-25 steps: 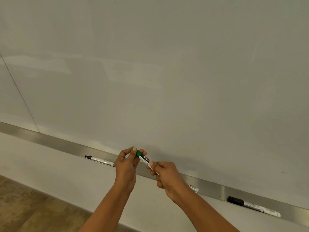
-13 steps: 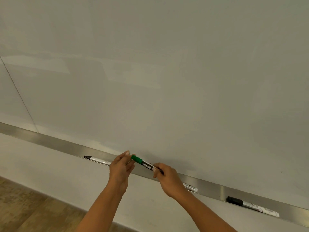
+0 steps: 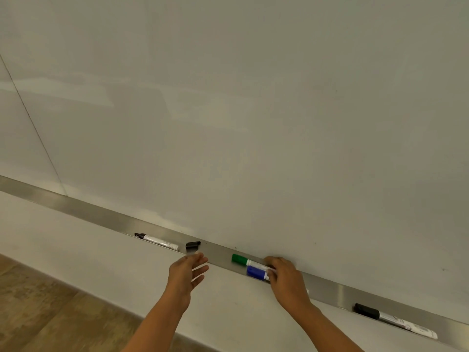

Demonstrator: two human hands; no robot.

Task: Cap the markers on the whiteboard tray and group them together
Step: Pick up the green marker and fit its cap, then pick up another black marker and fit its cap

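A metal tray (image 3: 76, 205) runs along the foot of the whiteboard. My right hand (image 3: 286, 279) rests on the tray over the barrel of a capped green marker (image 3: 239, 259), which lies beside a capped blue marker (image 3: 256, 272). My left hand (image 3: 186, 274) hovers open just in front of the tray, holding nothing. Left of it lie a loose black cap (image 3: 193, 245) and an uncapped black marker (image 3: 157, 241) with its tip pointing left. A capped black marker (image 3: 394, 320) lies far right on the tray.
The whiteboard (image 3: 253, 110) fills the upper view, with a seam line at the left. Below the tray is a pale wall (image 3: 76, 255), and wooden floor (image 3: 38, 308) shows at the bottom left.
The green marker went from both hands down onto the tray next to the blue marker. My left hand let go and opened. The loose black cap came into sight.
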